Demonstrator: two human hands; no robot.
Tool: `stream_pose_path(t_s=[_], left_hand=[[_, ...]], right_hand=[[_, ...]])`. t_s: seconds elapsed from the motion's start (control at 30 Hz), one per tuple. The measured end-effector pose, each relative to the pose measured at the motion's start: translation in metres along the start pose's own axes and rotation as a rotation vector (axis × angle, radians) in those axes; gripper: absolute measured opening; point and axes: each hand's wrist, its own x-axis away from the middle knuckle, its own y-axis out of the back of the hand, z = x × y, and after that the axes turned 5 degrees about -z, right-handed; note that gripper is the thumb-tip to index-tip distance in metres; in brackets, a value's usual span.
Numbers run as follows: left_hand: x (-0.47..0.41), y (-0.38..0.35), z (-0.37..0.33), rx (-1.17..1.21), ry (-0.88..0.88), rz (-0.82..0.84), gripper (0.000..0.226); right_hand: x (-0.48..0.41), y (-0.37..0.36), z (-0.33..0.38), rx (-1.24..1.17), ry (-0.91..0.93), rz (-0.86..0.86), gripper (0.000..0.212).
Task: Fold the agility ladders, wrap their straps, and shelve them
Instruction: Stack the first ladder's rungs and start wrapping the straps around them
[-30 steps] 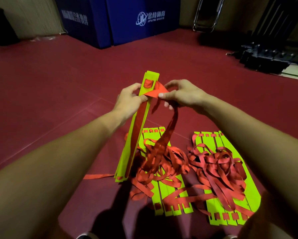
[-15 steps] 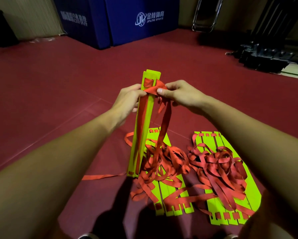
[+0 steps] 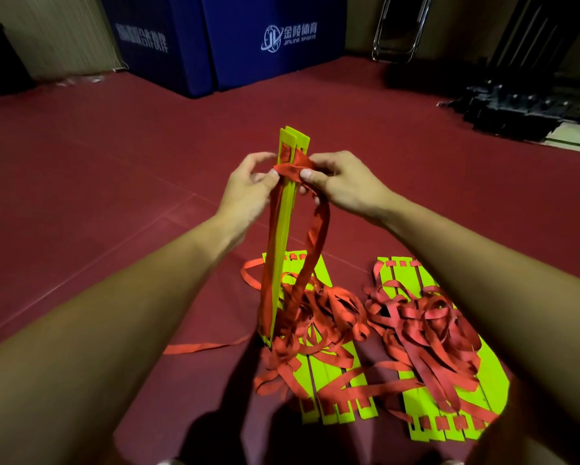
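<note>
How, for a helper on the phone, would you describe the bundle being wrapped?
On the red floor before the blue mats lie two fans of yellow-green rungs. Beside the left fan, the left hand grips the bundle, the right hand pinches its strap. Only the bundle stands upright; the fans lie flat.

Blue mats (image 3: 248,72) cut off at top (lettering on the left one blurred), metal chair frame (image 3: 399,52) cropped likewise, dark gear (image 3: 516,105) at right too dim to name, floor rungs (image 3: 426,407) half buried under straps (image 3: 422,317).
</note>
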Motion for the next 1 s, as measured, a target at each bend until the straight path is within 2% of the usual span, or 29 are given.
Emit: stream_pose_path(t_s=[0.1,0.2,0.4,0.47,0.53,0.7,0.83,0.93,1.0], left_hand=[[-0.004,0.002,0.007,-0.081,-0.050,-0.093,0.013],[-0.003,0.000,0.007,0.046,-0.047,-0.112,0.018],[-0.001,-0.005,-0.003,0.157,0.072,0.165,0.026],[0.000,-0.006,-0.006,0.150,0.086,0.238,0.046],[-0.001,-0.009,-0.003,0.082,0.052,0.241,0.058],[0.000,-0.013,0.006,-0.002,-0.046,0.199,0.053],[-0.004,-0.009,0.013,-0.046,-0.075,0.195,0.046],[-0.006,-0.009,0.012,-0.040,-0.075,0.196,0.038],[-0.006,-0.009,0.010,-0.043,-0.079,0.199,0.040]], right_hand=[[0.001,0.000,0.002,-0.046,-0.006,0.005,0.017],[0.000,-0.001,0.002,-0.065,-0.001,0.036,0.017],[-0.006,-0.009,-0.001,-0.033,0.062,-0.065,0.018],[-0.008,-0.011,-0.001,0.004,0.077,-0.107,0.020],[-0.008,-0.011,0.000,-0.029,0.059,-0.122,0.019],[-0.004,-0.003,0.005,-0.246,-0.028,-0.003,0.018],[-0.004,0.015,0.005,-0.215,-0.153,0.143,0.014],[-0.001,0.026,0.004,-0.454,-0.253,0.322,0.008],[0.000,0.028,0.003,-0.473,-0.269,0.332,0.012]])
